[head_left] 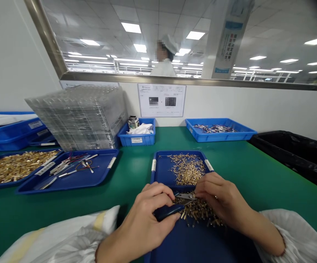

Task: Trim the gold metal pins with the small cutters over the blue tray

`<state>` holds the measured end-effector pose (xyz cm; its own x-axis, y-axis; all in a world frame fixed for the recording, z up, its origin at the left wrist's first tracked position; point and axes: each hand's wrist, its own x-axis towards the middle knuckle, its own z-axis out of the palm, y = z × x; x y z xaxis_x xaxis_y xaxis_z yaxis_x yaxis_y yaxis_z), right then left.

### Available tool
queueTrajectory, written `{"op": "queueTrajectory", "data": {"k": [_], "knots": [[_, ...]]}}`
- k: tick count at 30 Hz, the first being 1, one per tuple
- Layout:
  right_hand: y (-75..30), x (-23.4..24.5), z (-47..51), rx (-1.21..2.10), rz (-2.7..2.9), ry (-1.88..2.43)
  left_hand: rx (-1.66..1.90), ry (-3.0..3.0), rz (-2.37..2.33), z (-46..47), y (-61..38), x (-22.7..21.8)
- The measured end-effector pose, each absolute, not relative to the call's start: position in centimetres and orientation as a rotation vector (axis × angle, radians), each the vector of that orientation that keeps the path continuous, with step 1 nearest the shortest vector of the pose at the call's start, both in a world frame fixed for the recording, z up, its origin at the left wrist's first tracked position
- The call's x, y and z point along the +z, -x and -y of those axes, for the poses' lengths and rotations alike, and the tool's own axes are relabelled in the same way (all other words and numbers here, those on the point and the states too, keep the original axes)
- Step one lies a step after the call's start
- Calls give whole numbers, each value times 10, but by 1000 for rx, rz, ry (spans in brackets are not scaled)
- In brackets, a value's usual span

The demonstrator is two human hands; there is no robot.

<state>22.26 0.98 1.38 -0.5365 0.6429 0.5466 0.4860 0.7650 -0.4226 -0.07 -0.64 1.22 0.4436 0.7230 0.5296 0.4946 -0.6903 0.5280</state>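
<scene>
My left hand [154, 215] is wrapped round a small pair of cutters [169, 211] with dark blue handles. Their metal jaws point right, towards my right hand [222, 199]. Its fingers are pinched together at the tips of the jaws; whatever they hold is too small or hidden to make out. Beneath both hands lies a heap of small brassy pins [199, 213] in a near dark blue tray [185, 244]. Just beyond, a second blue tray [161, 168] holds a pile of shinier gold pins [187, 170].
Leftward are a tray of gold parts [13, 170], a tray with wired metal pieces [100, 175] and a tall stack of clear plastic trays [78, 117]. At the back stand two blue bins [144, 140] [218, 137]. A black-lined bin [292, 153] is at right. Behind the window is a person [165, 65].
</scene>
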Motion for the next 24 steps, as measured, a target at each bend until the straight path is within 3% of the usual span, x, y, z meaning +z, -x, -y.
{"op": "queueTrajectory", "data": {"k": [4, 11, 24], "knots": [[-224, 19, -9, 665, 2024, 1051, 1140, -2384, -1054, 5, 1, 13], [-220, 18, -12, 1188, 1850, 1009, 1124, -2345, -1032, 7, 0, 13], [-221, 21, -11, 1136, 1846, 1060, 1088, -2344, -1032, 7, 1, 12]]}}
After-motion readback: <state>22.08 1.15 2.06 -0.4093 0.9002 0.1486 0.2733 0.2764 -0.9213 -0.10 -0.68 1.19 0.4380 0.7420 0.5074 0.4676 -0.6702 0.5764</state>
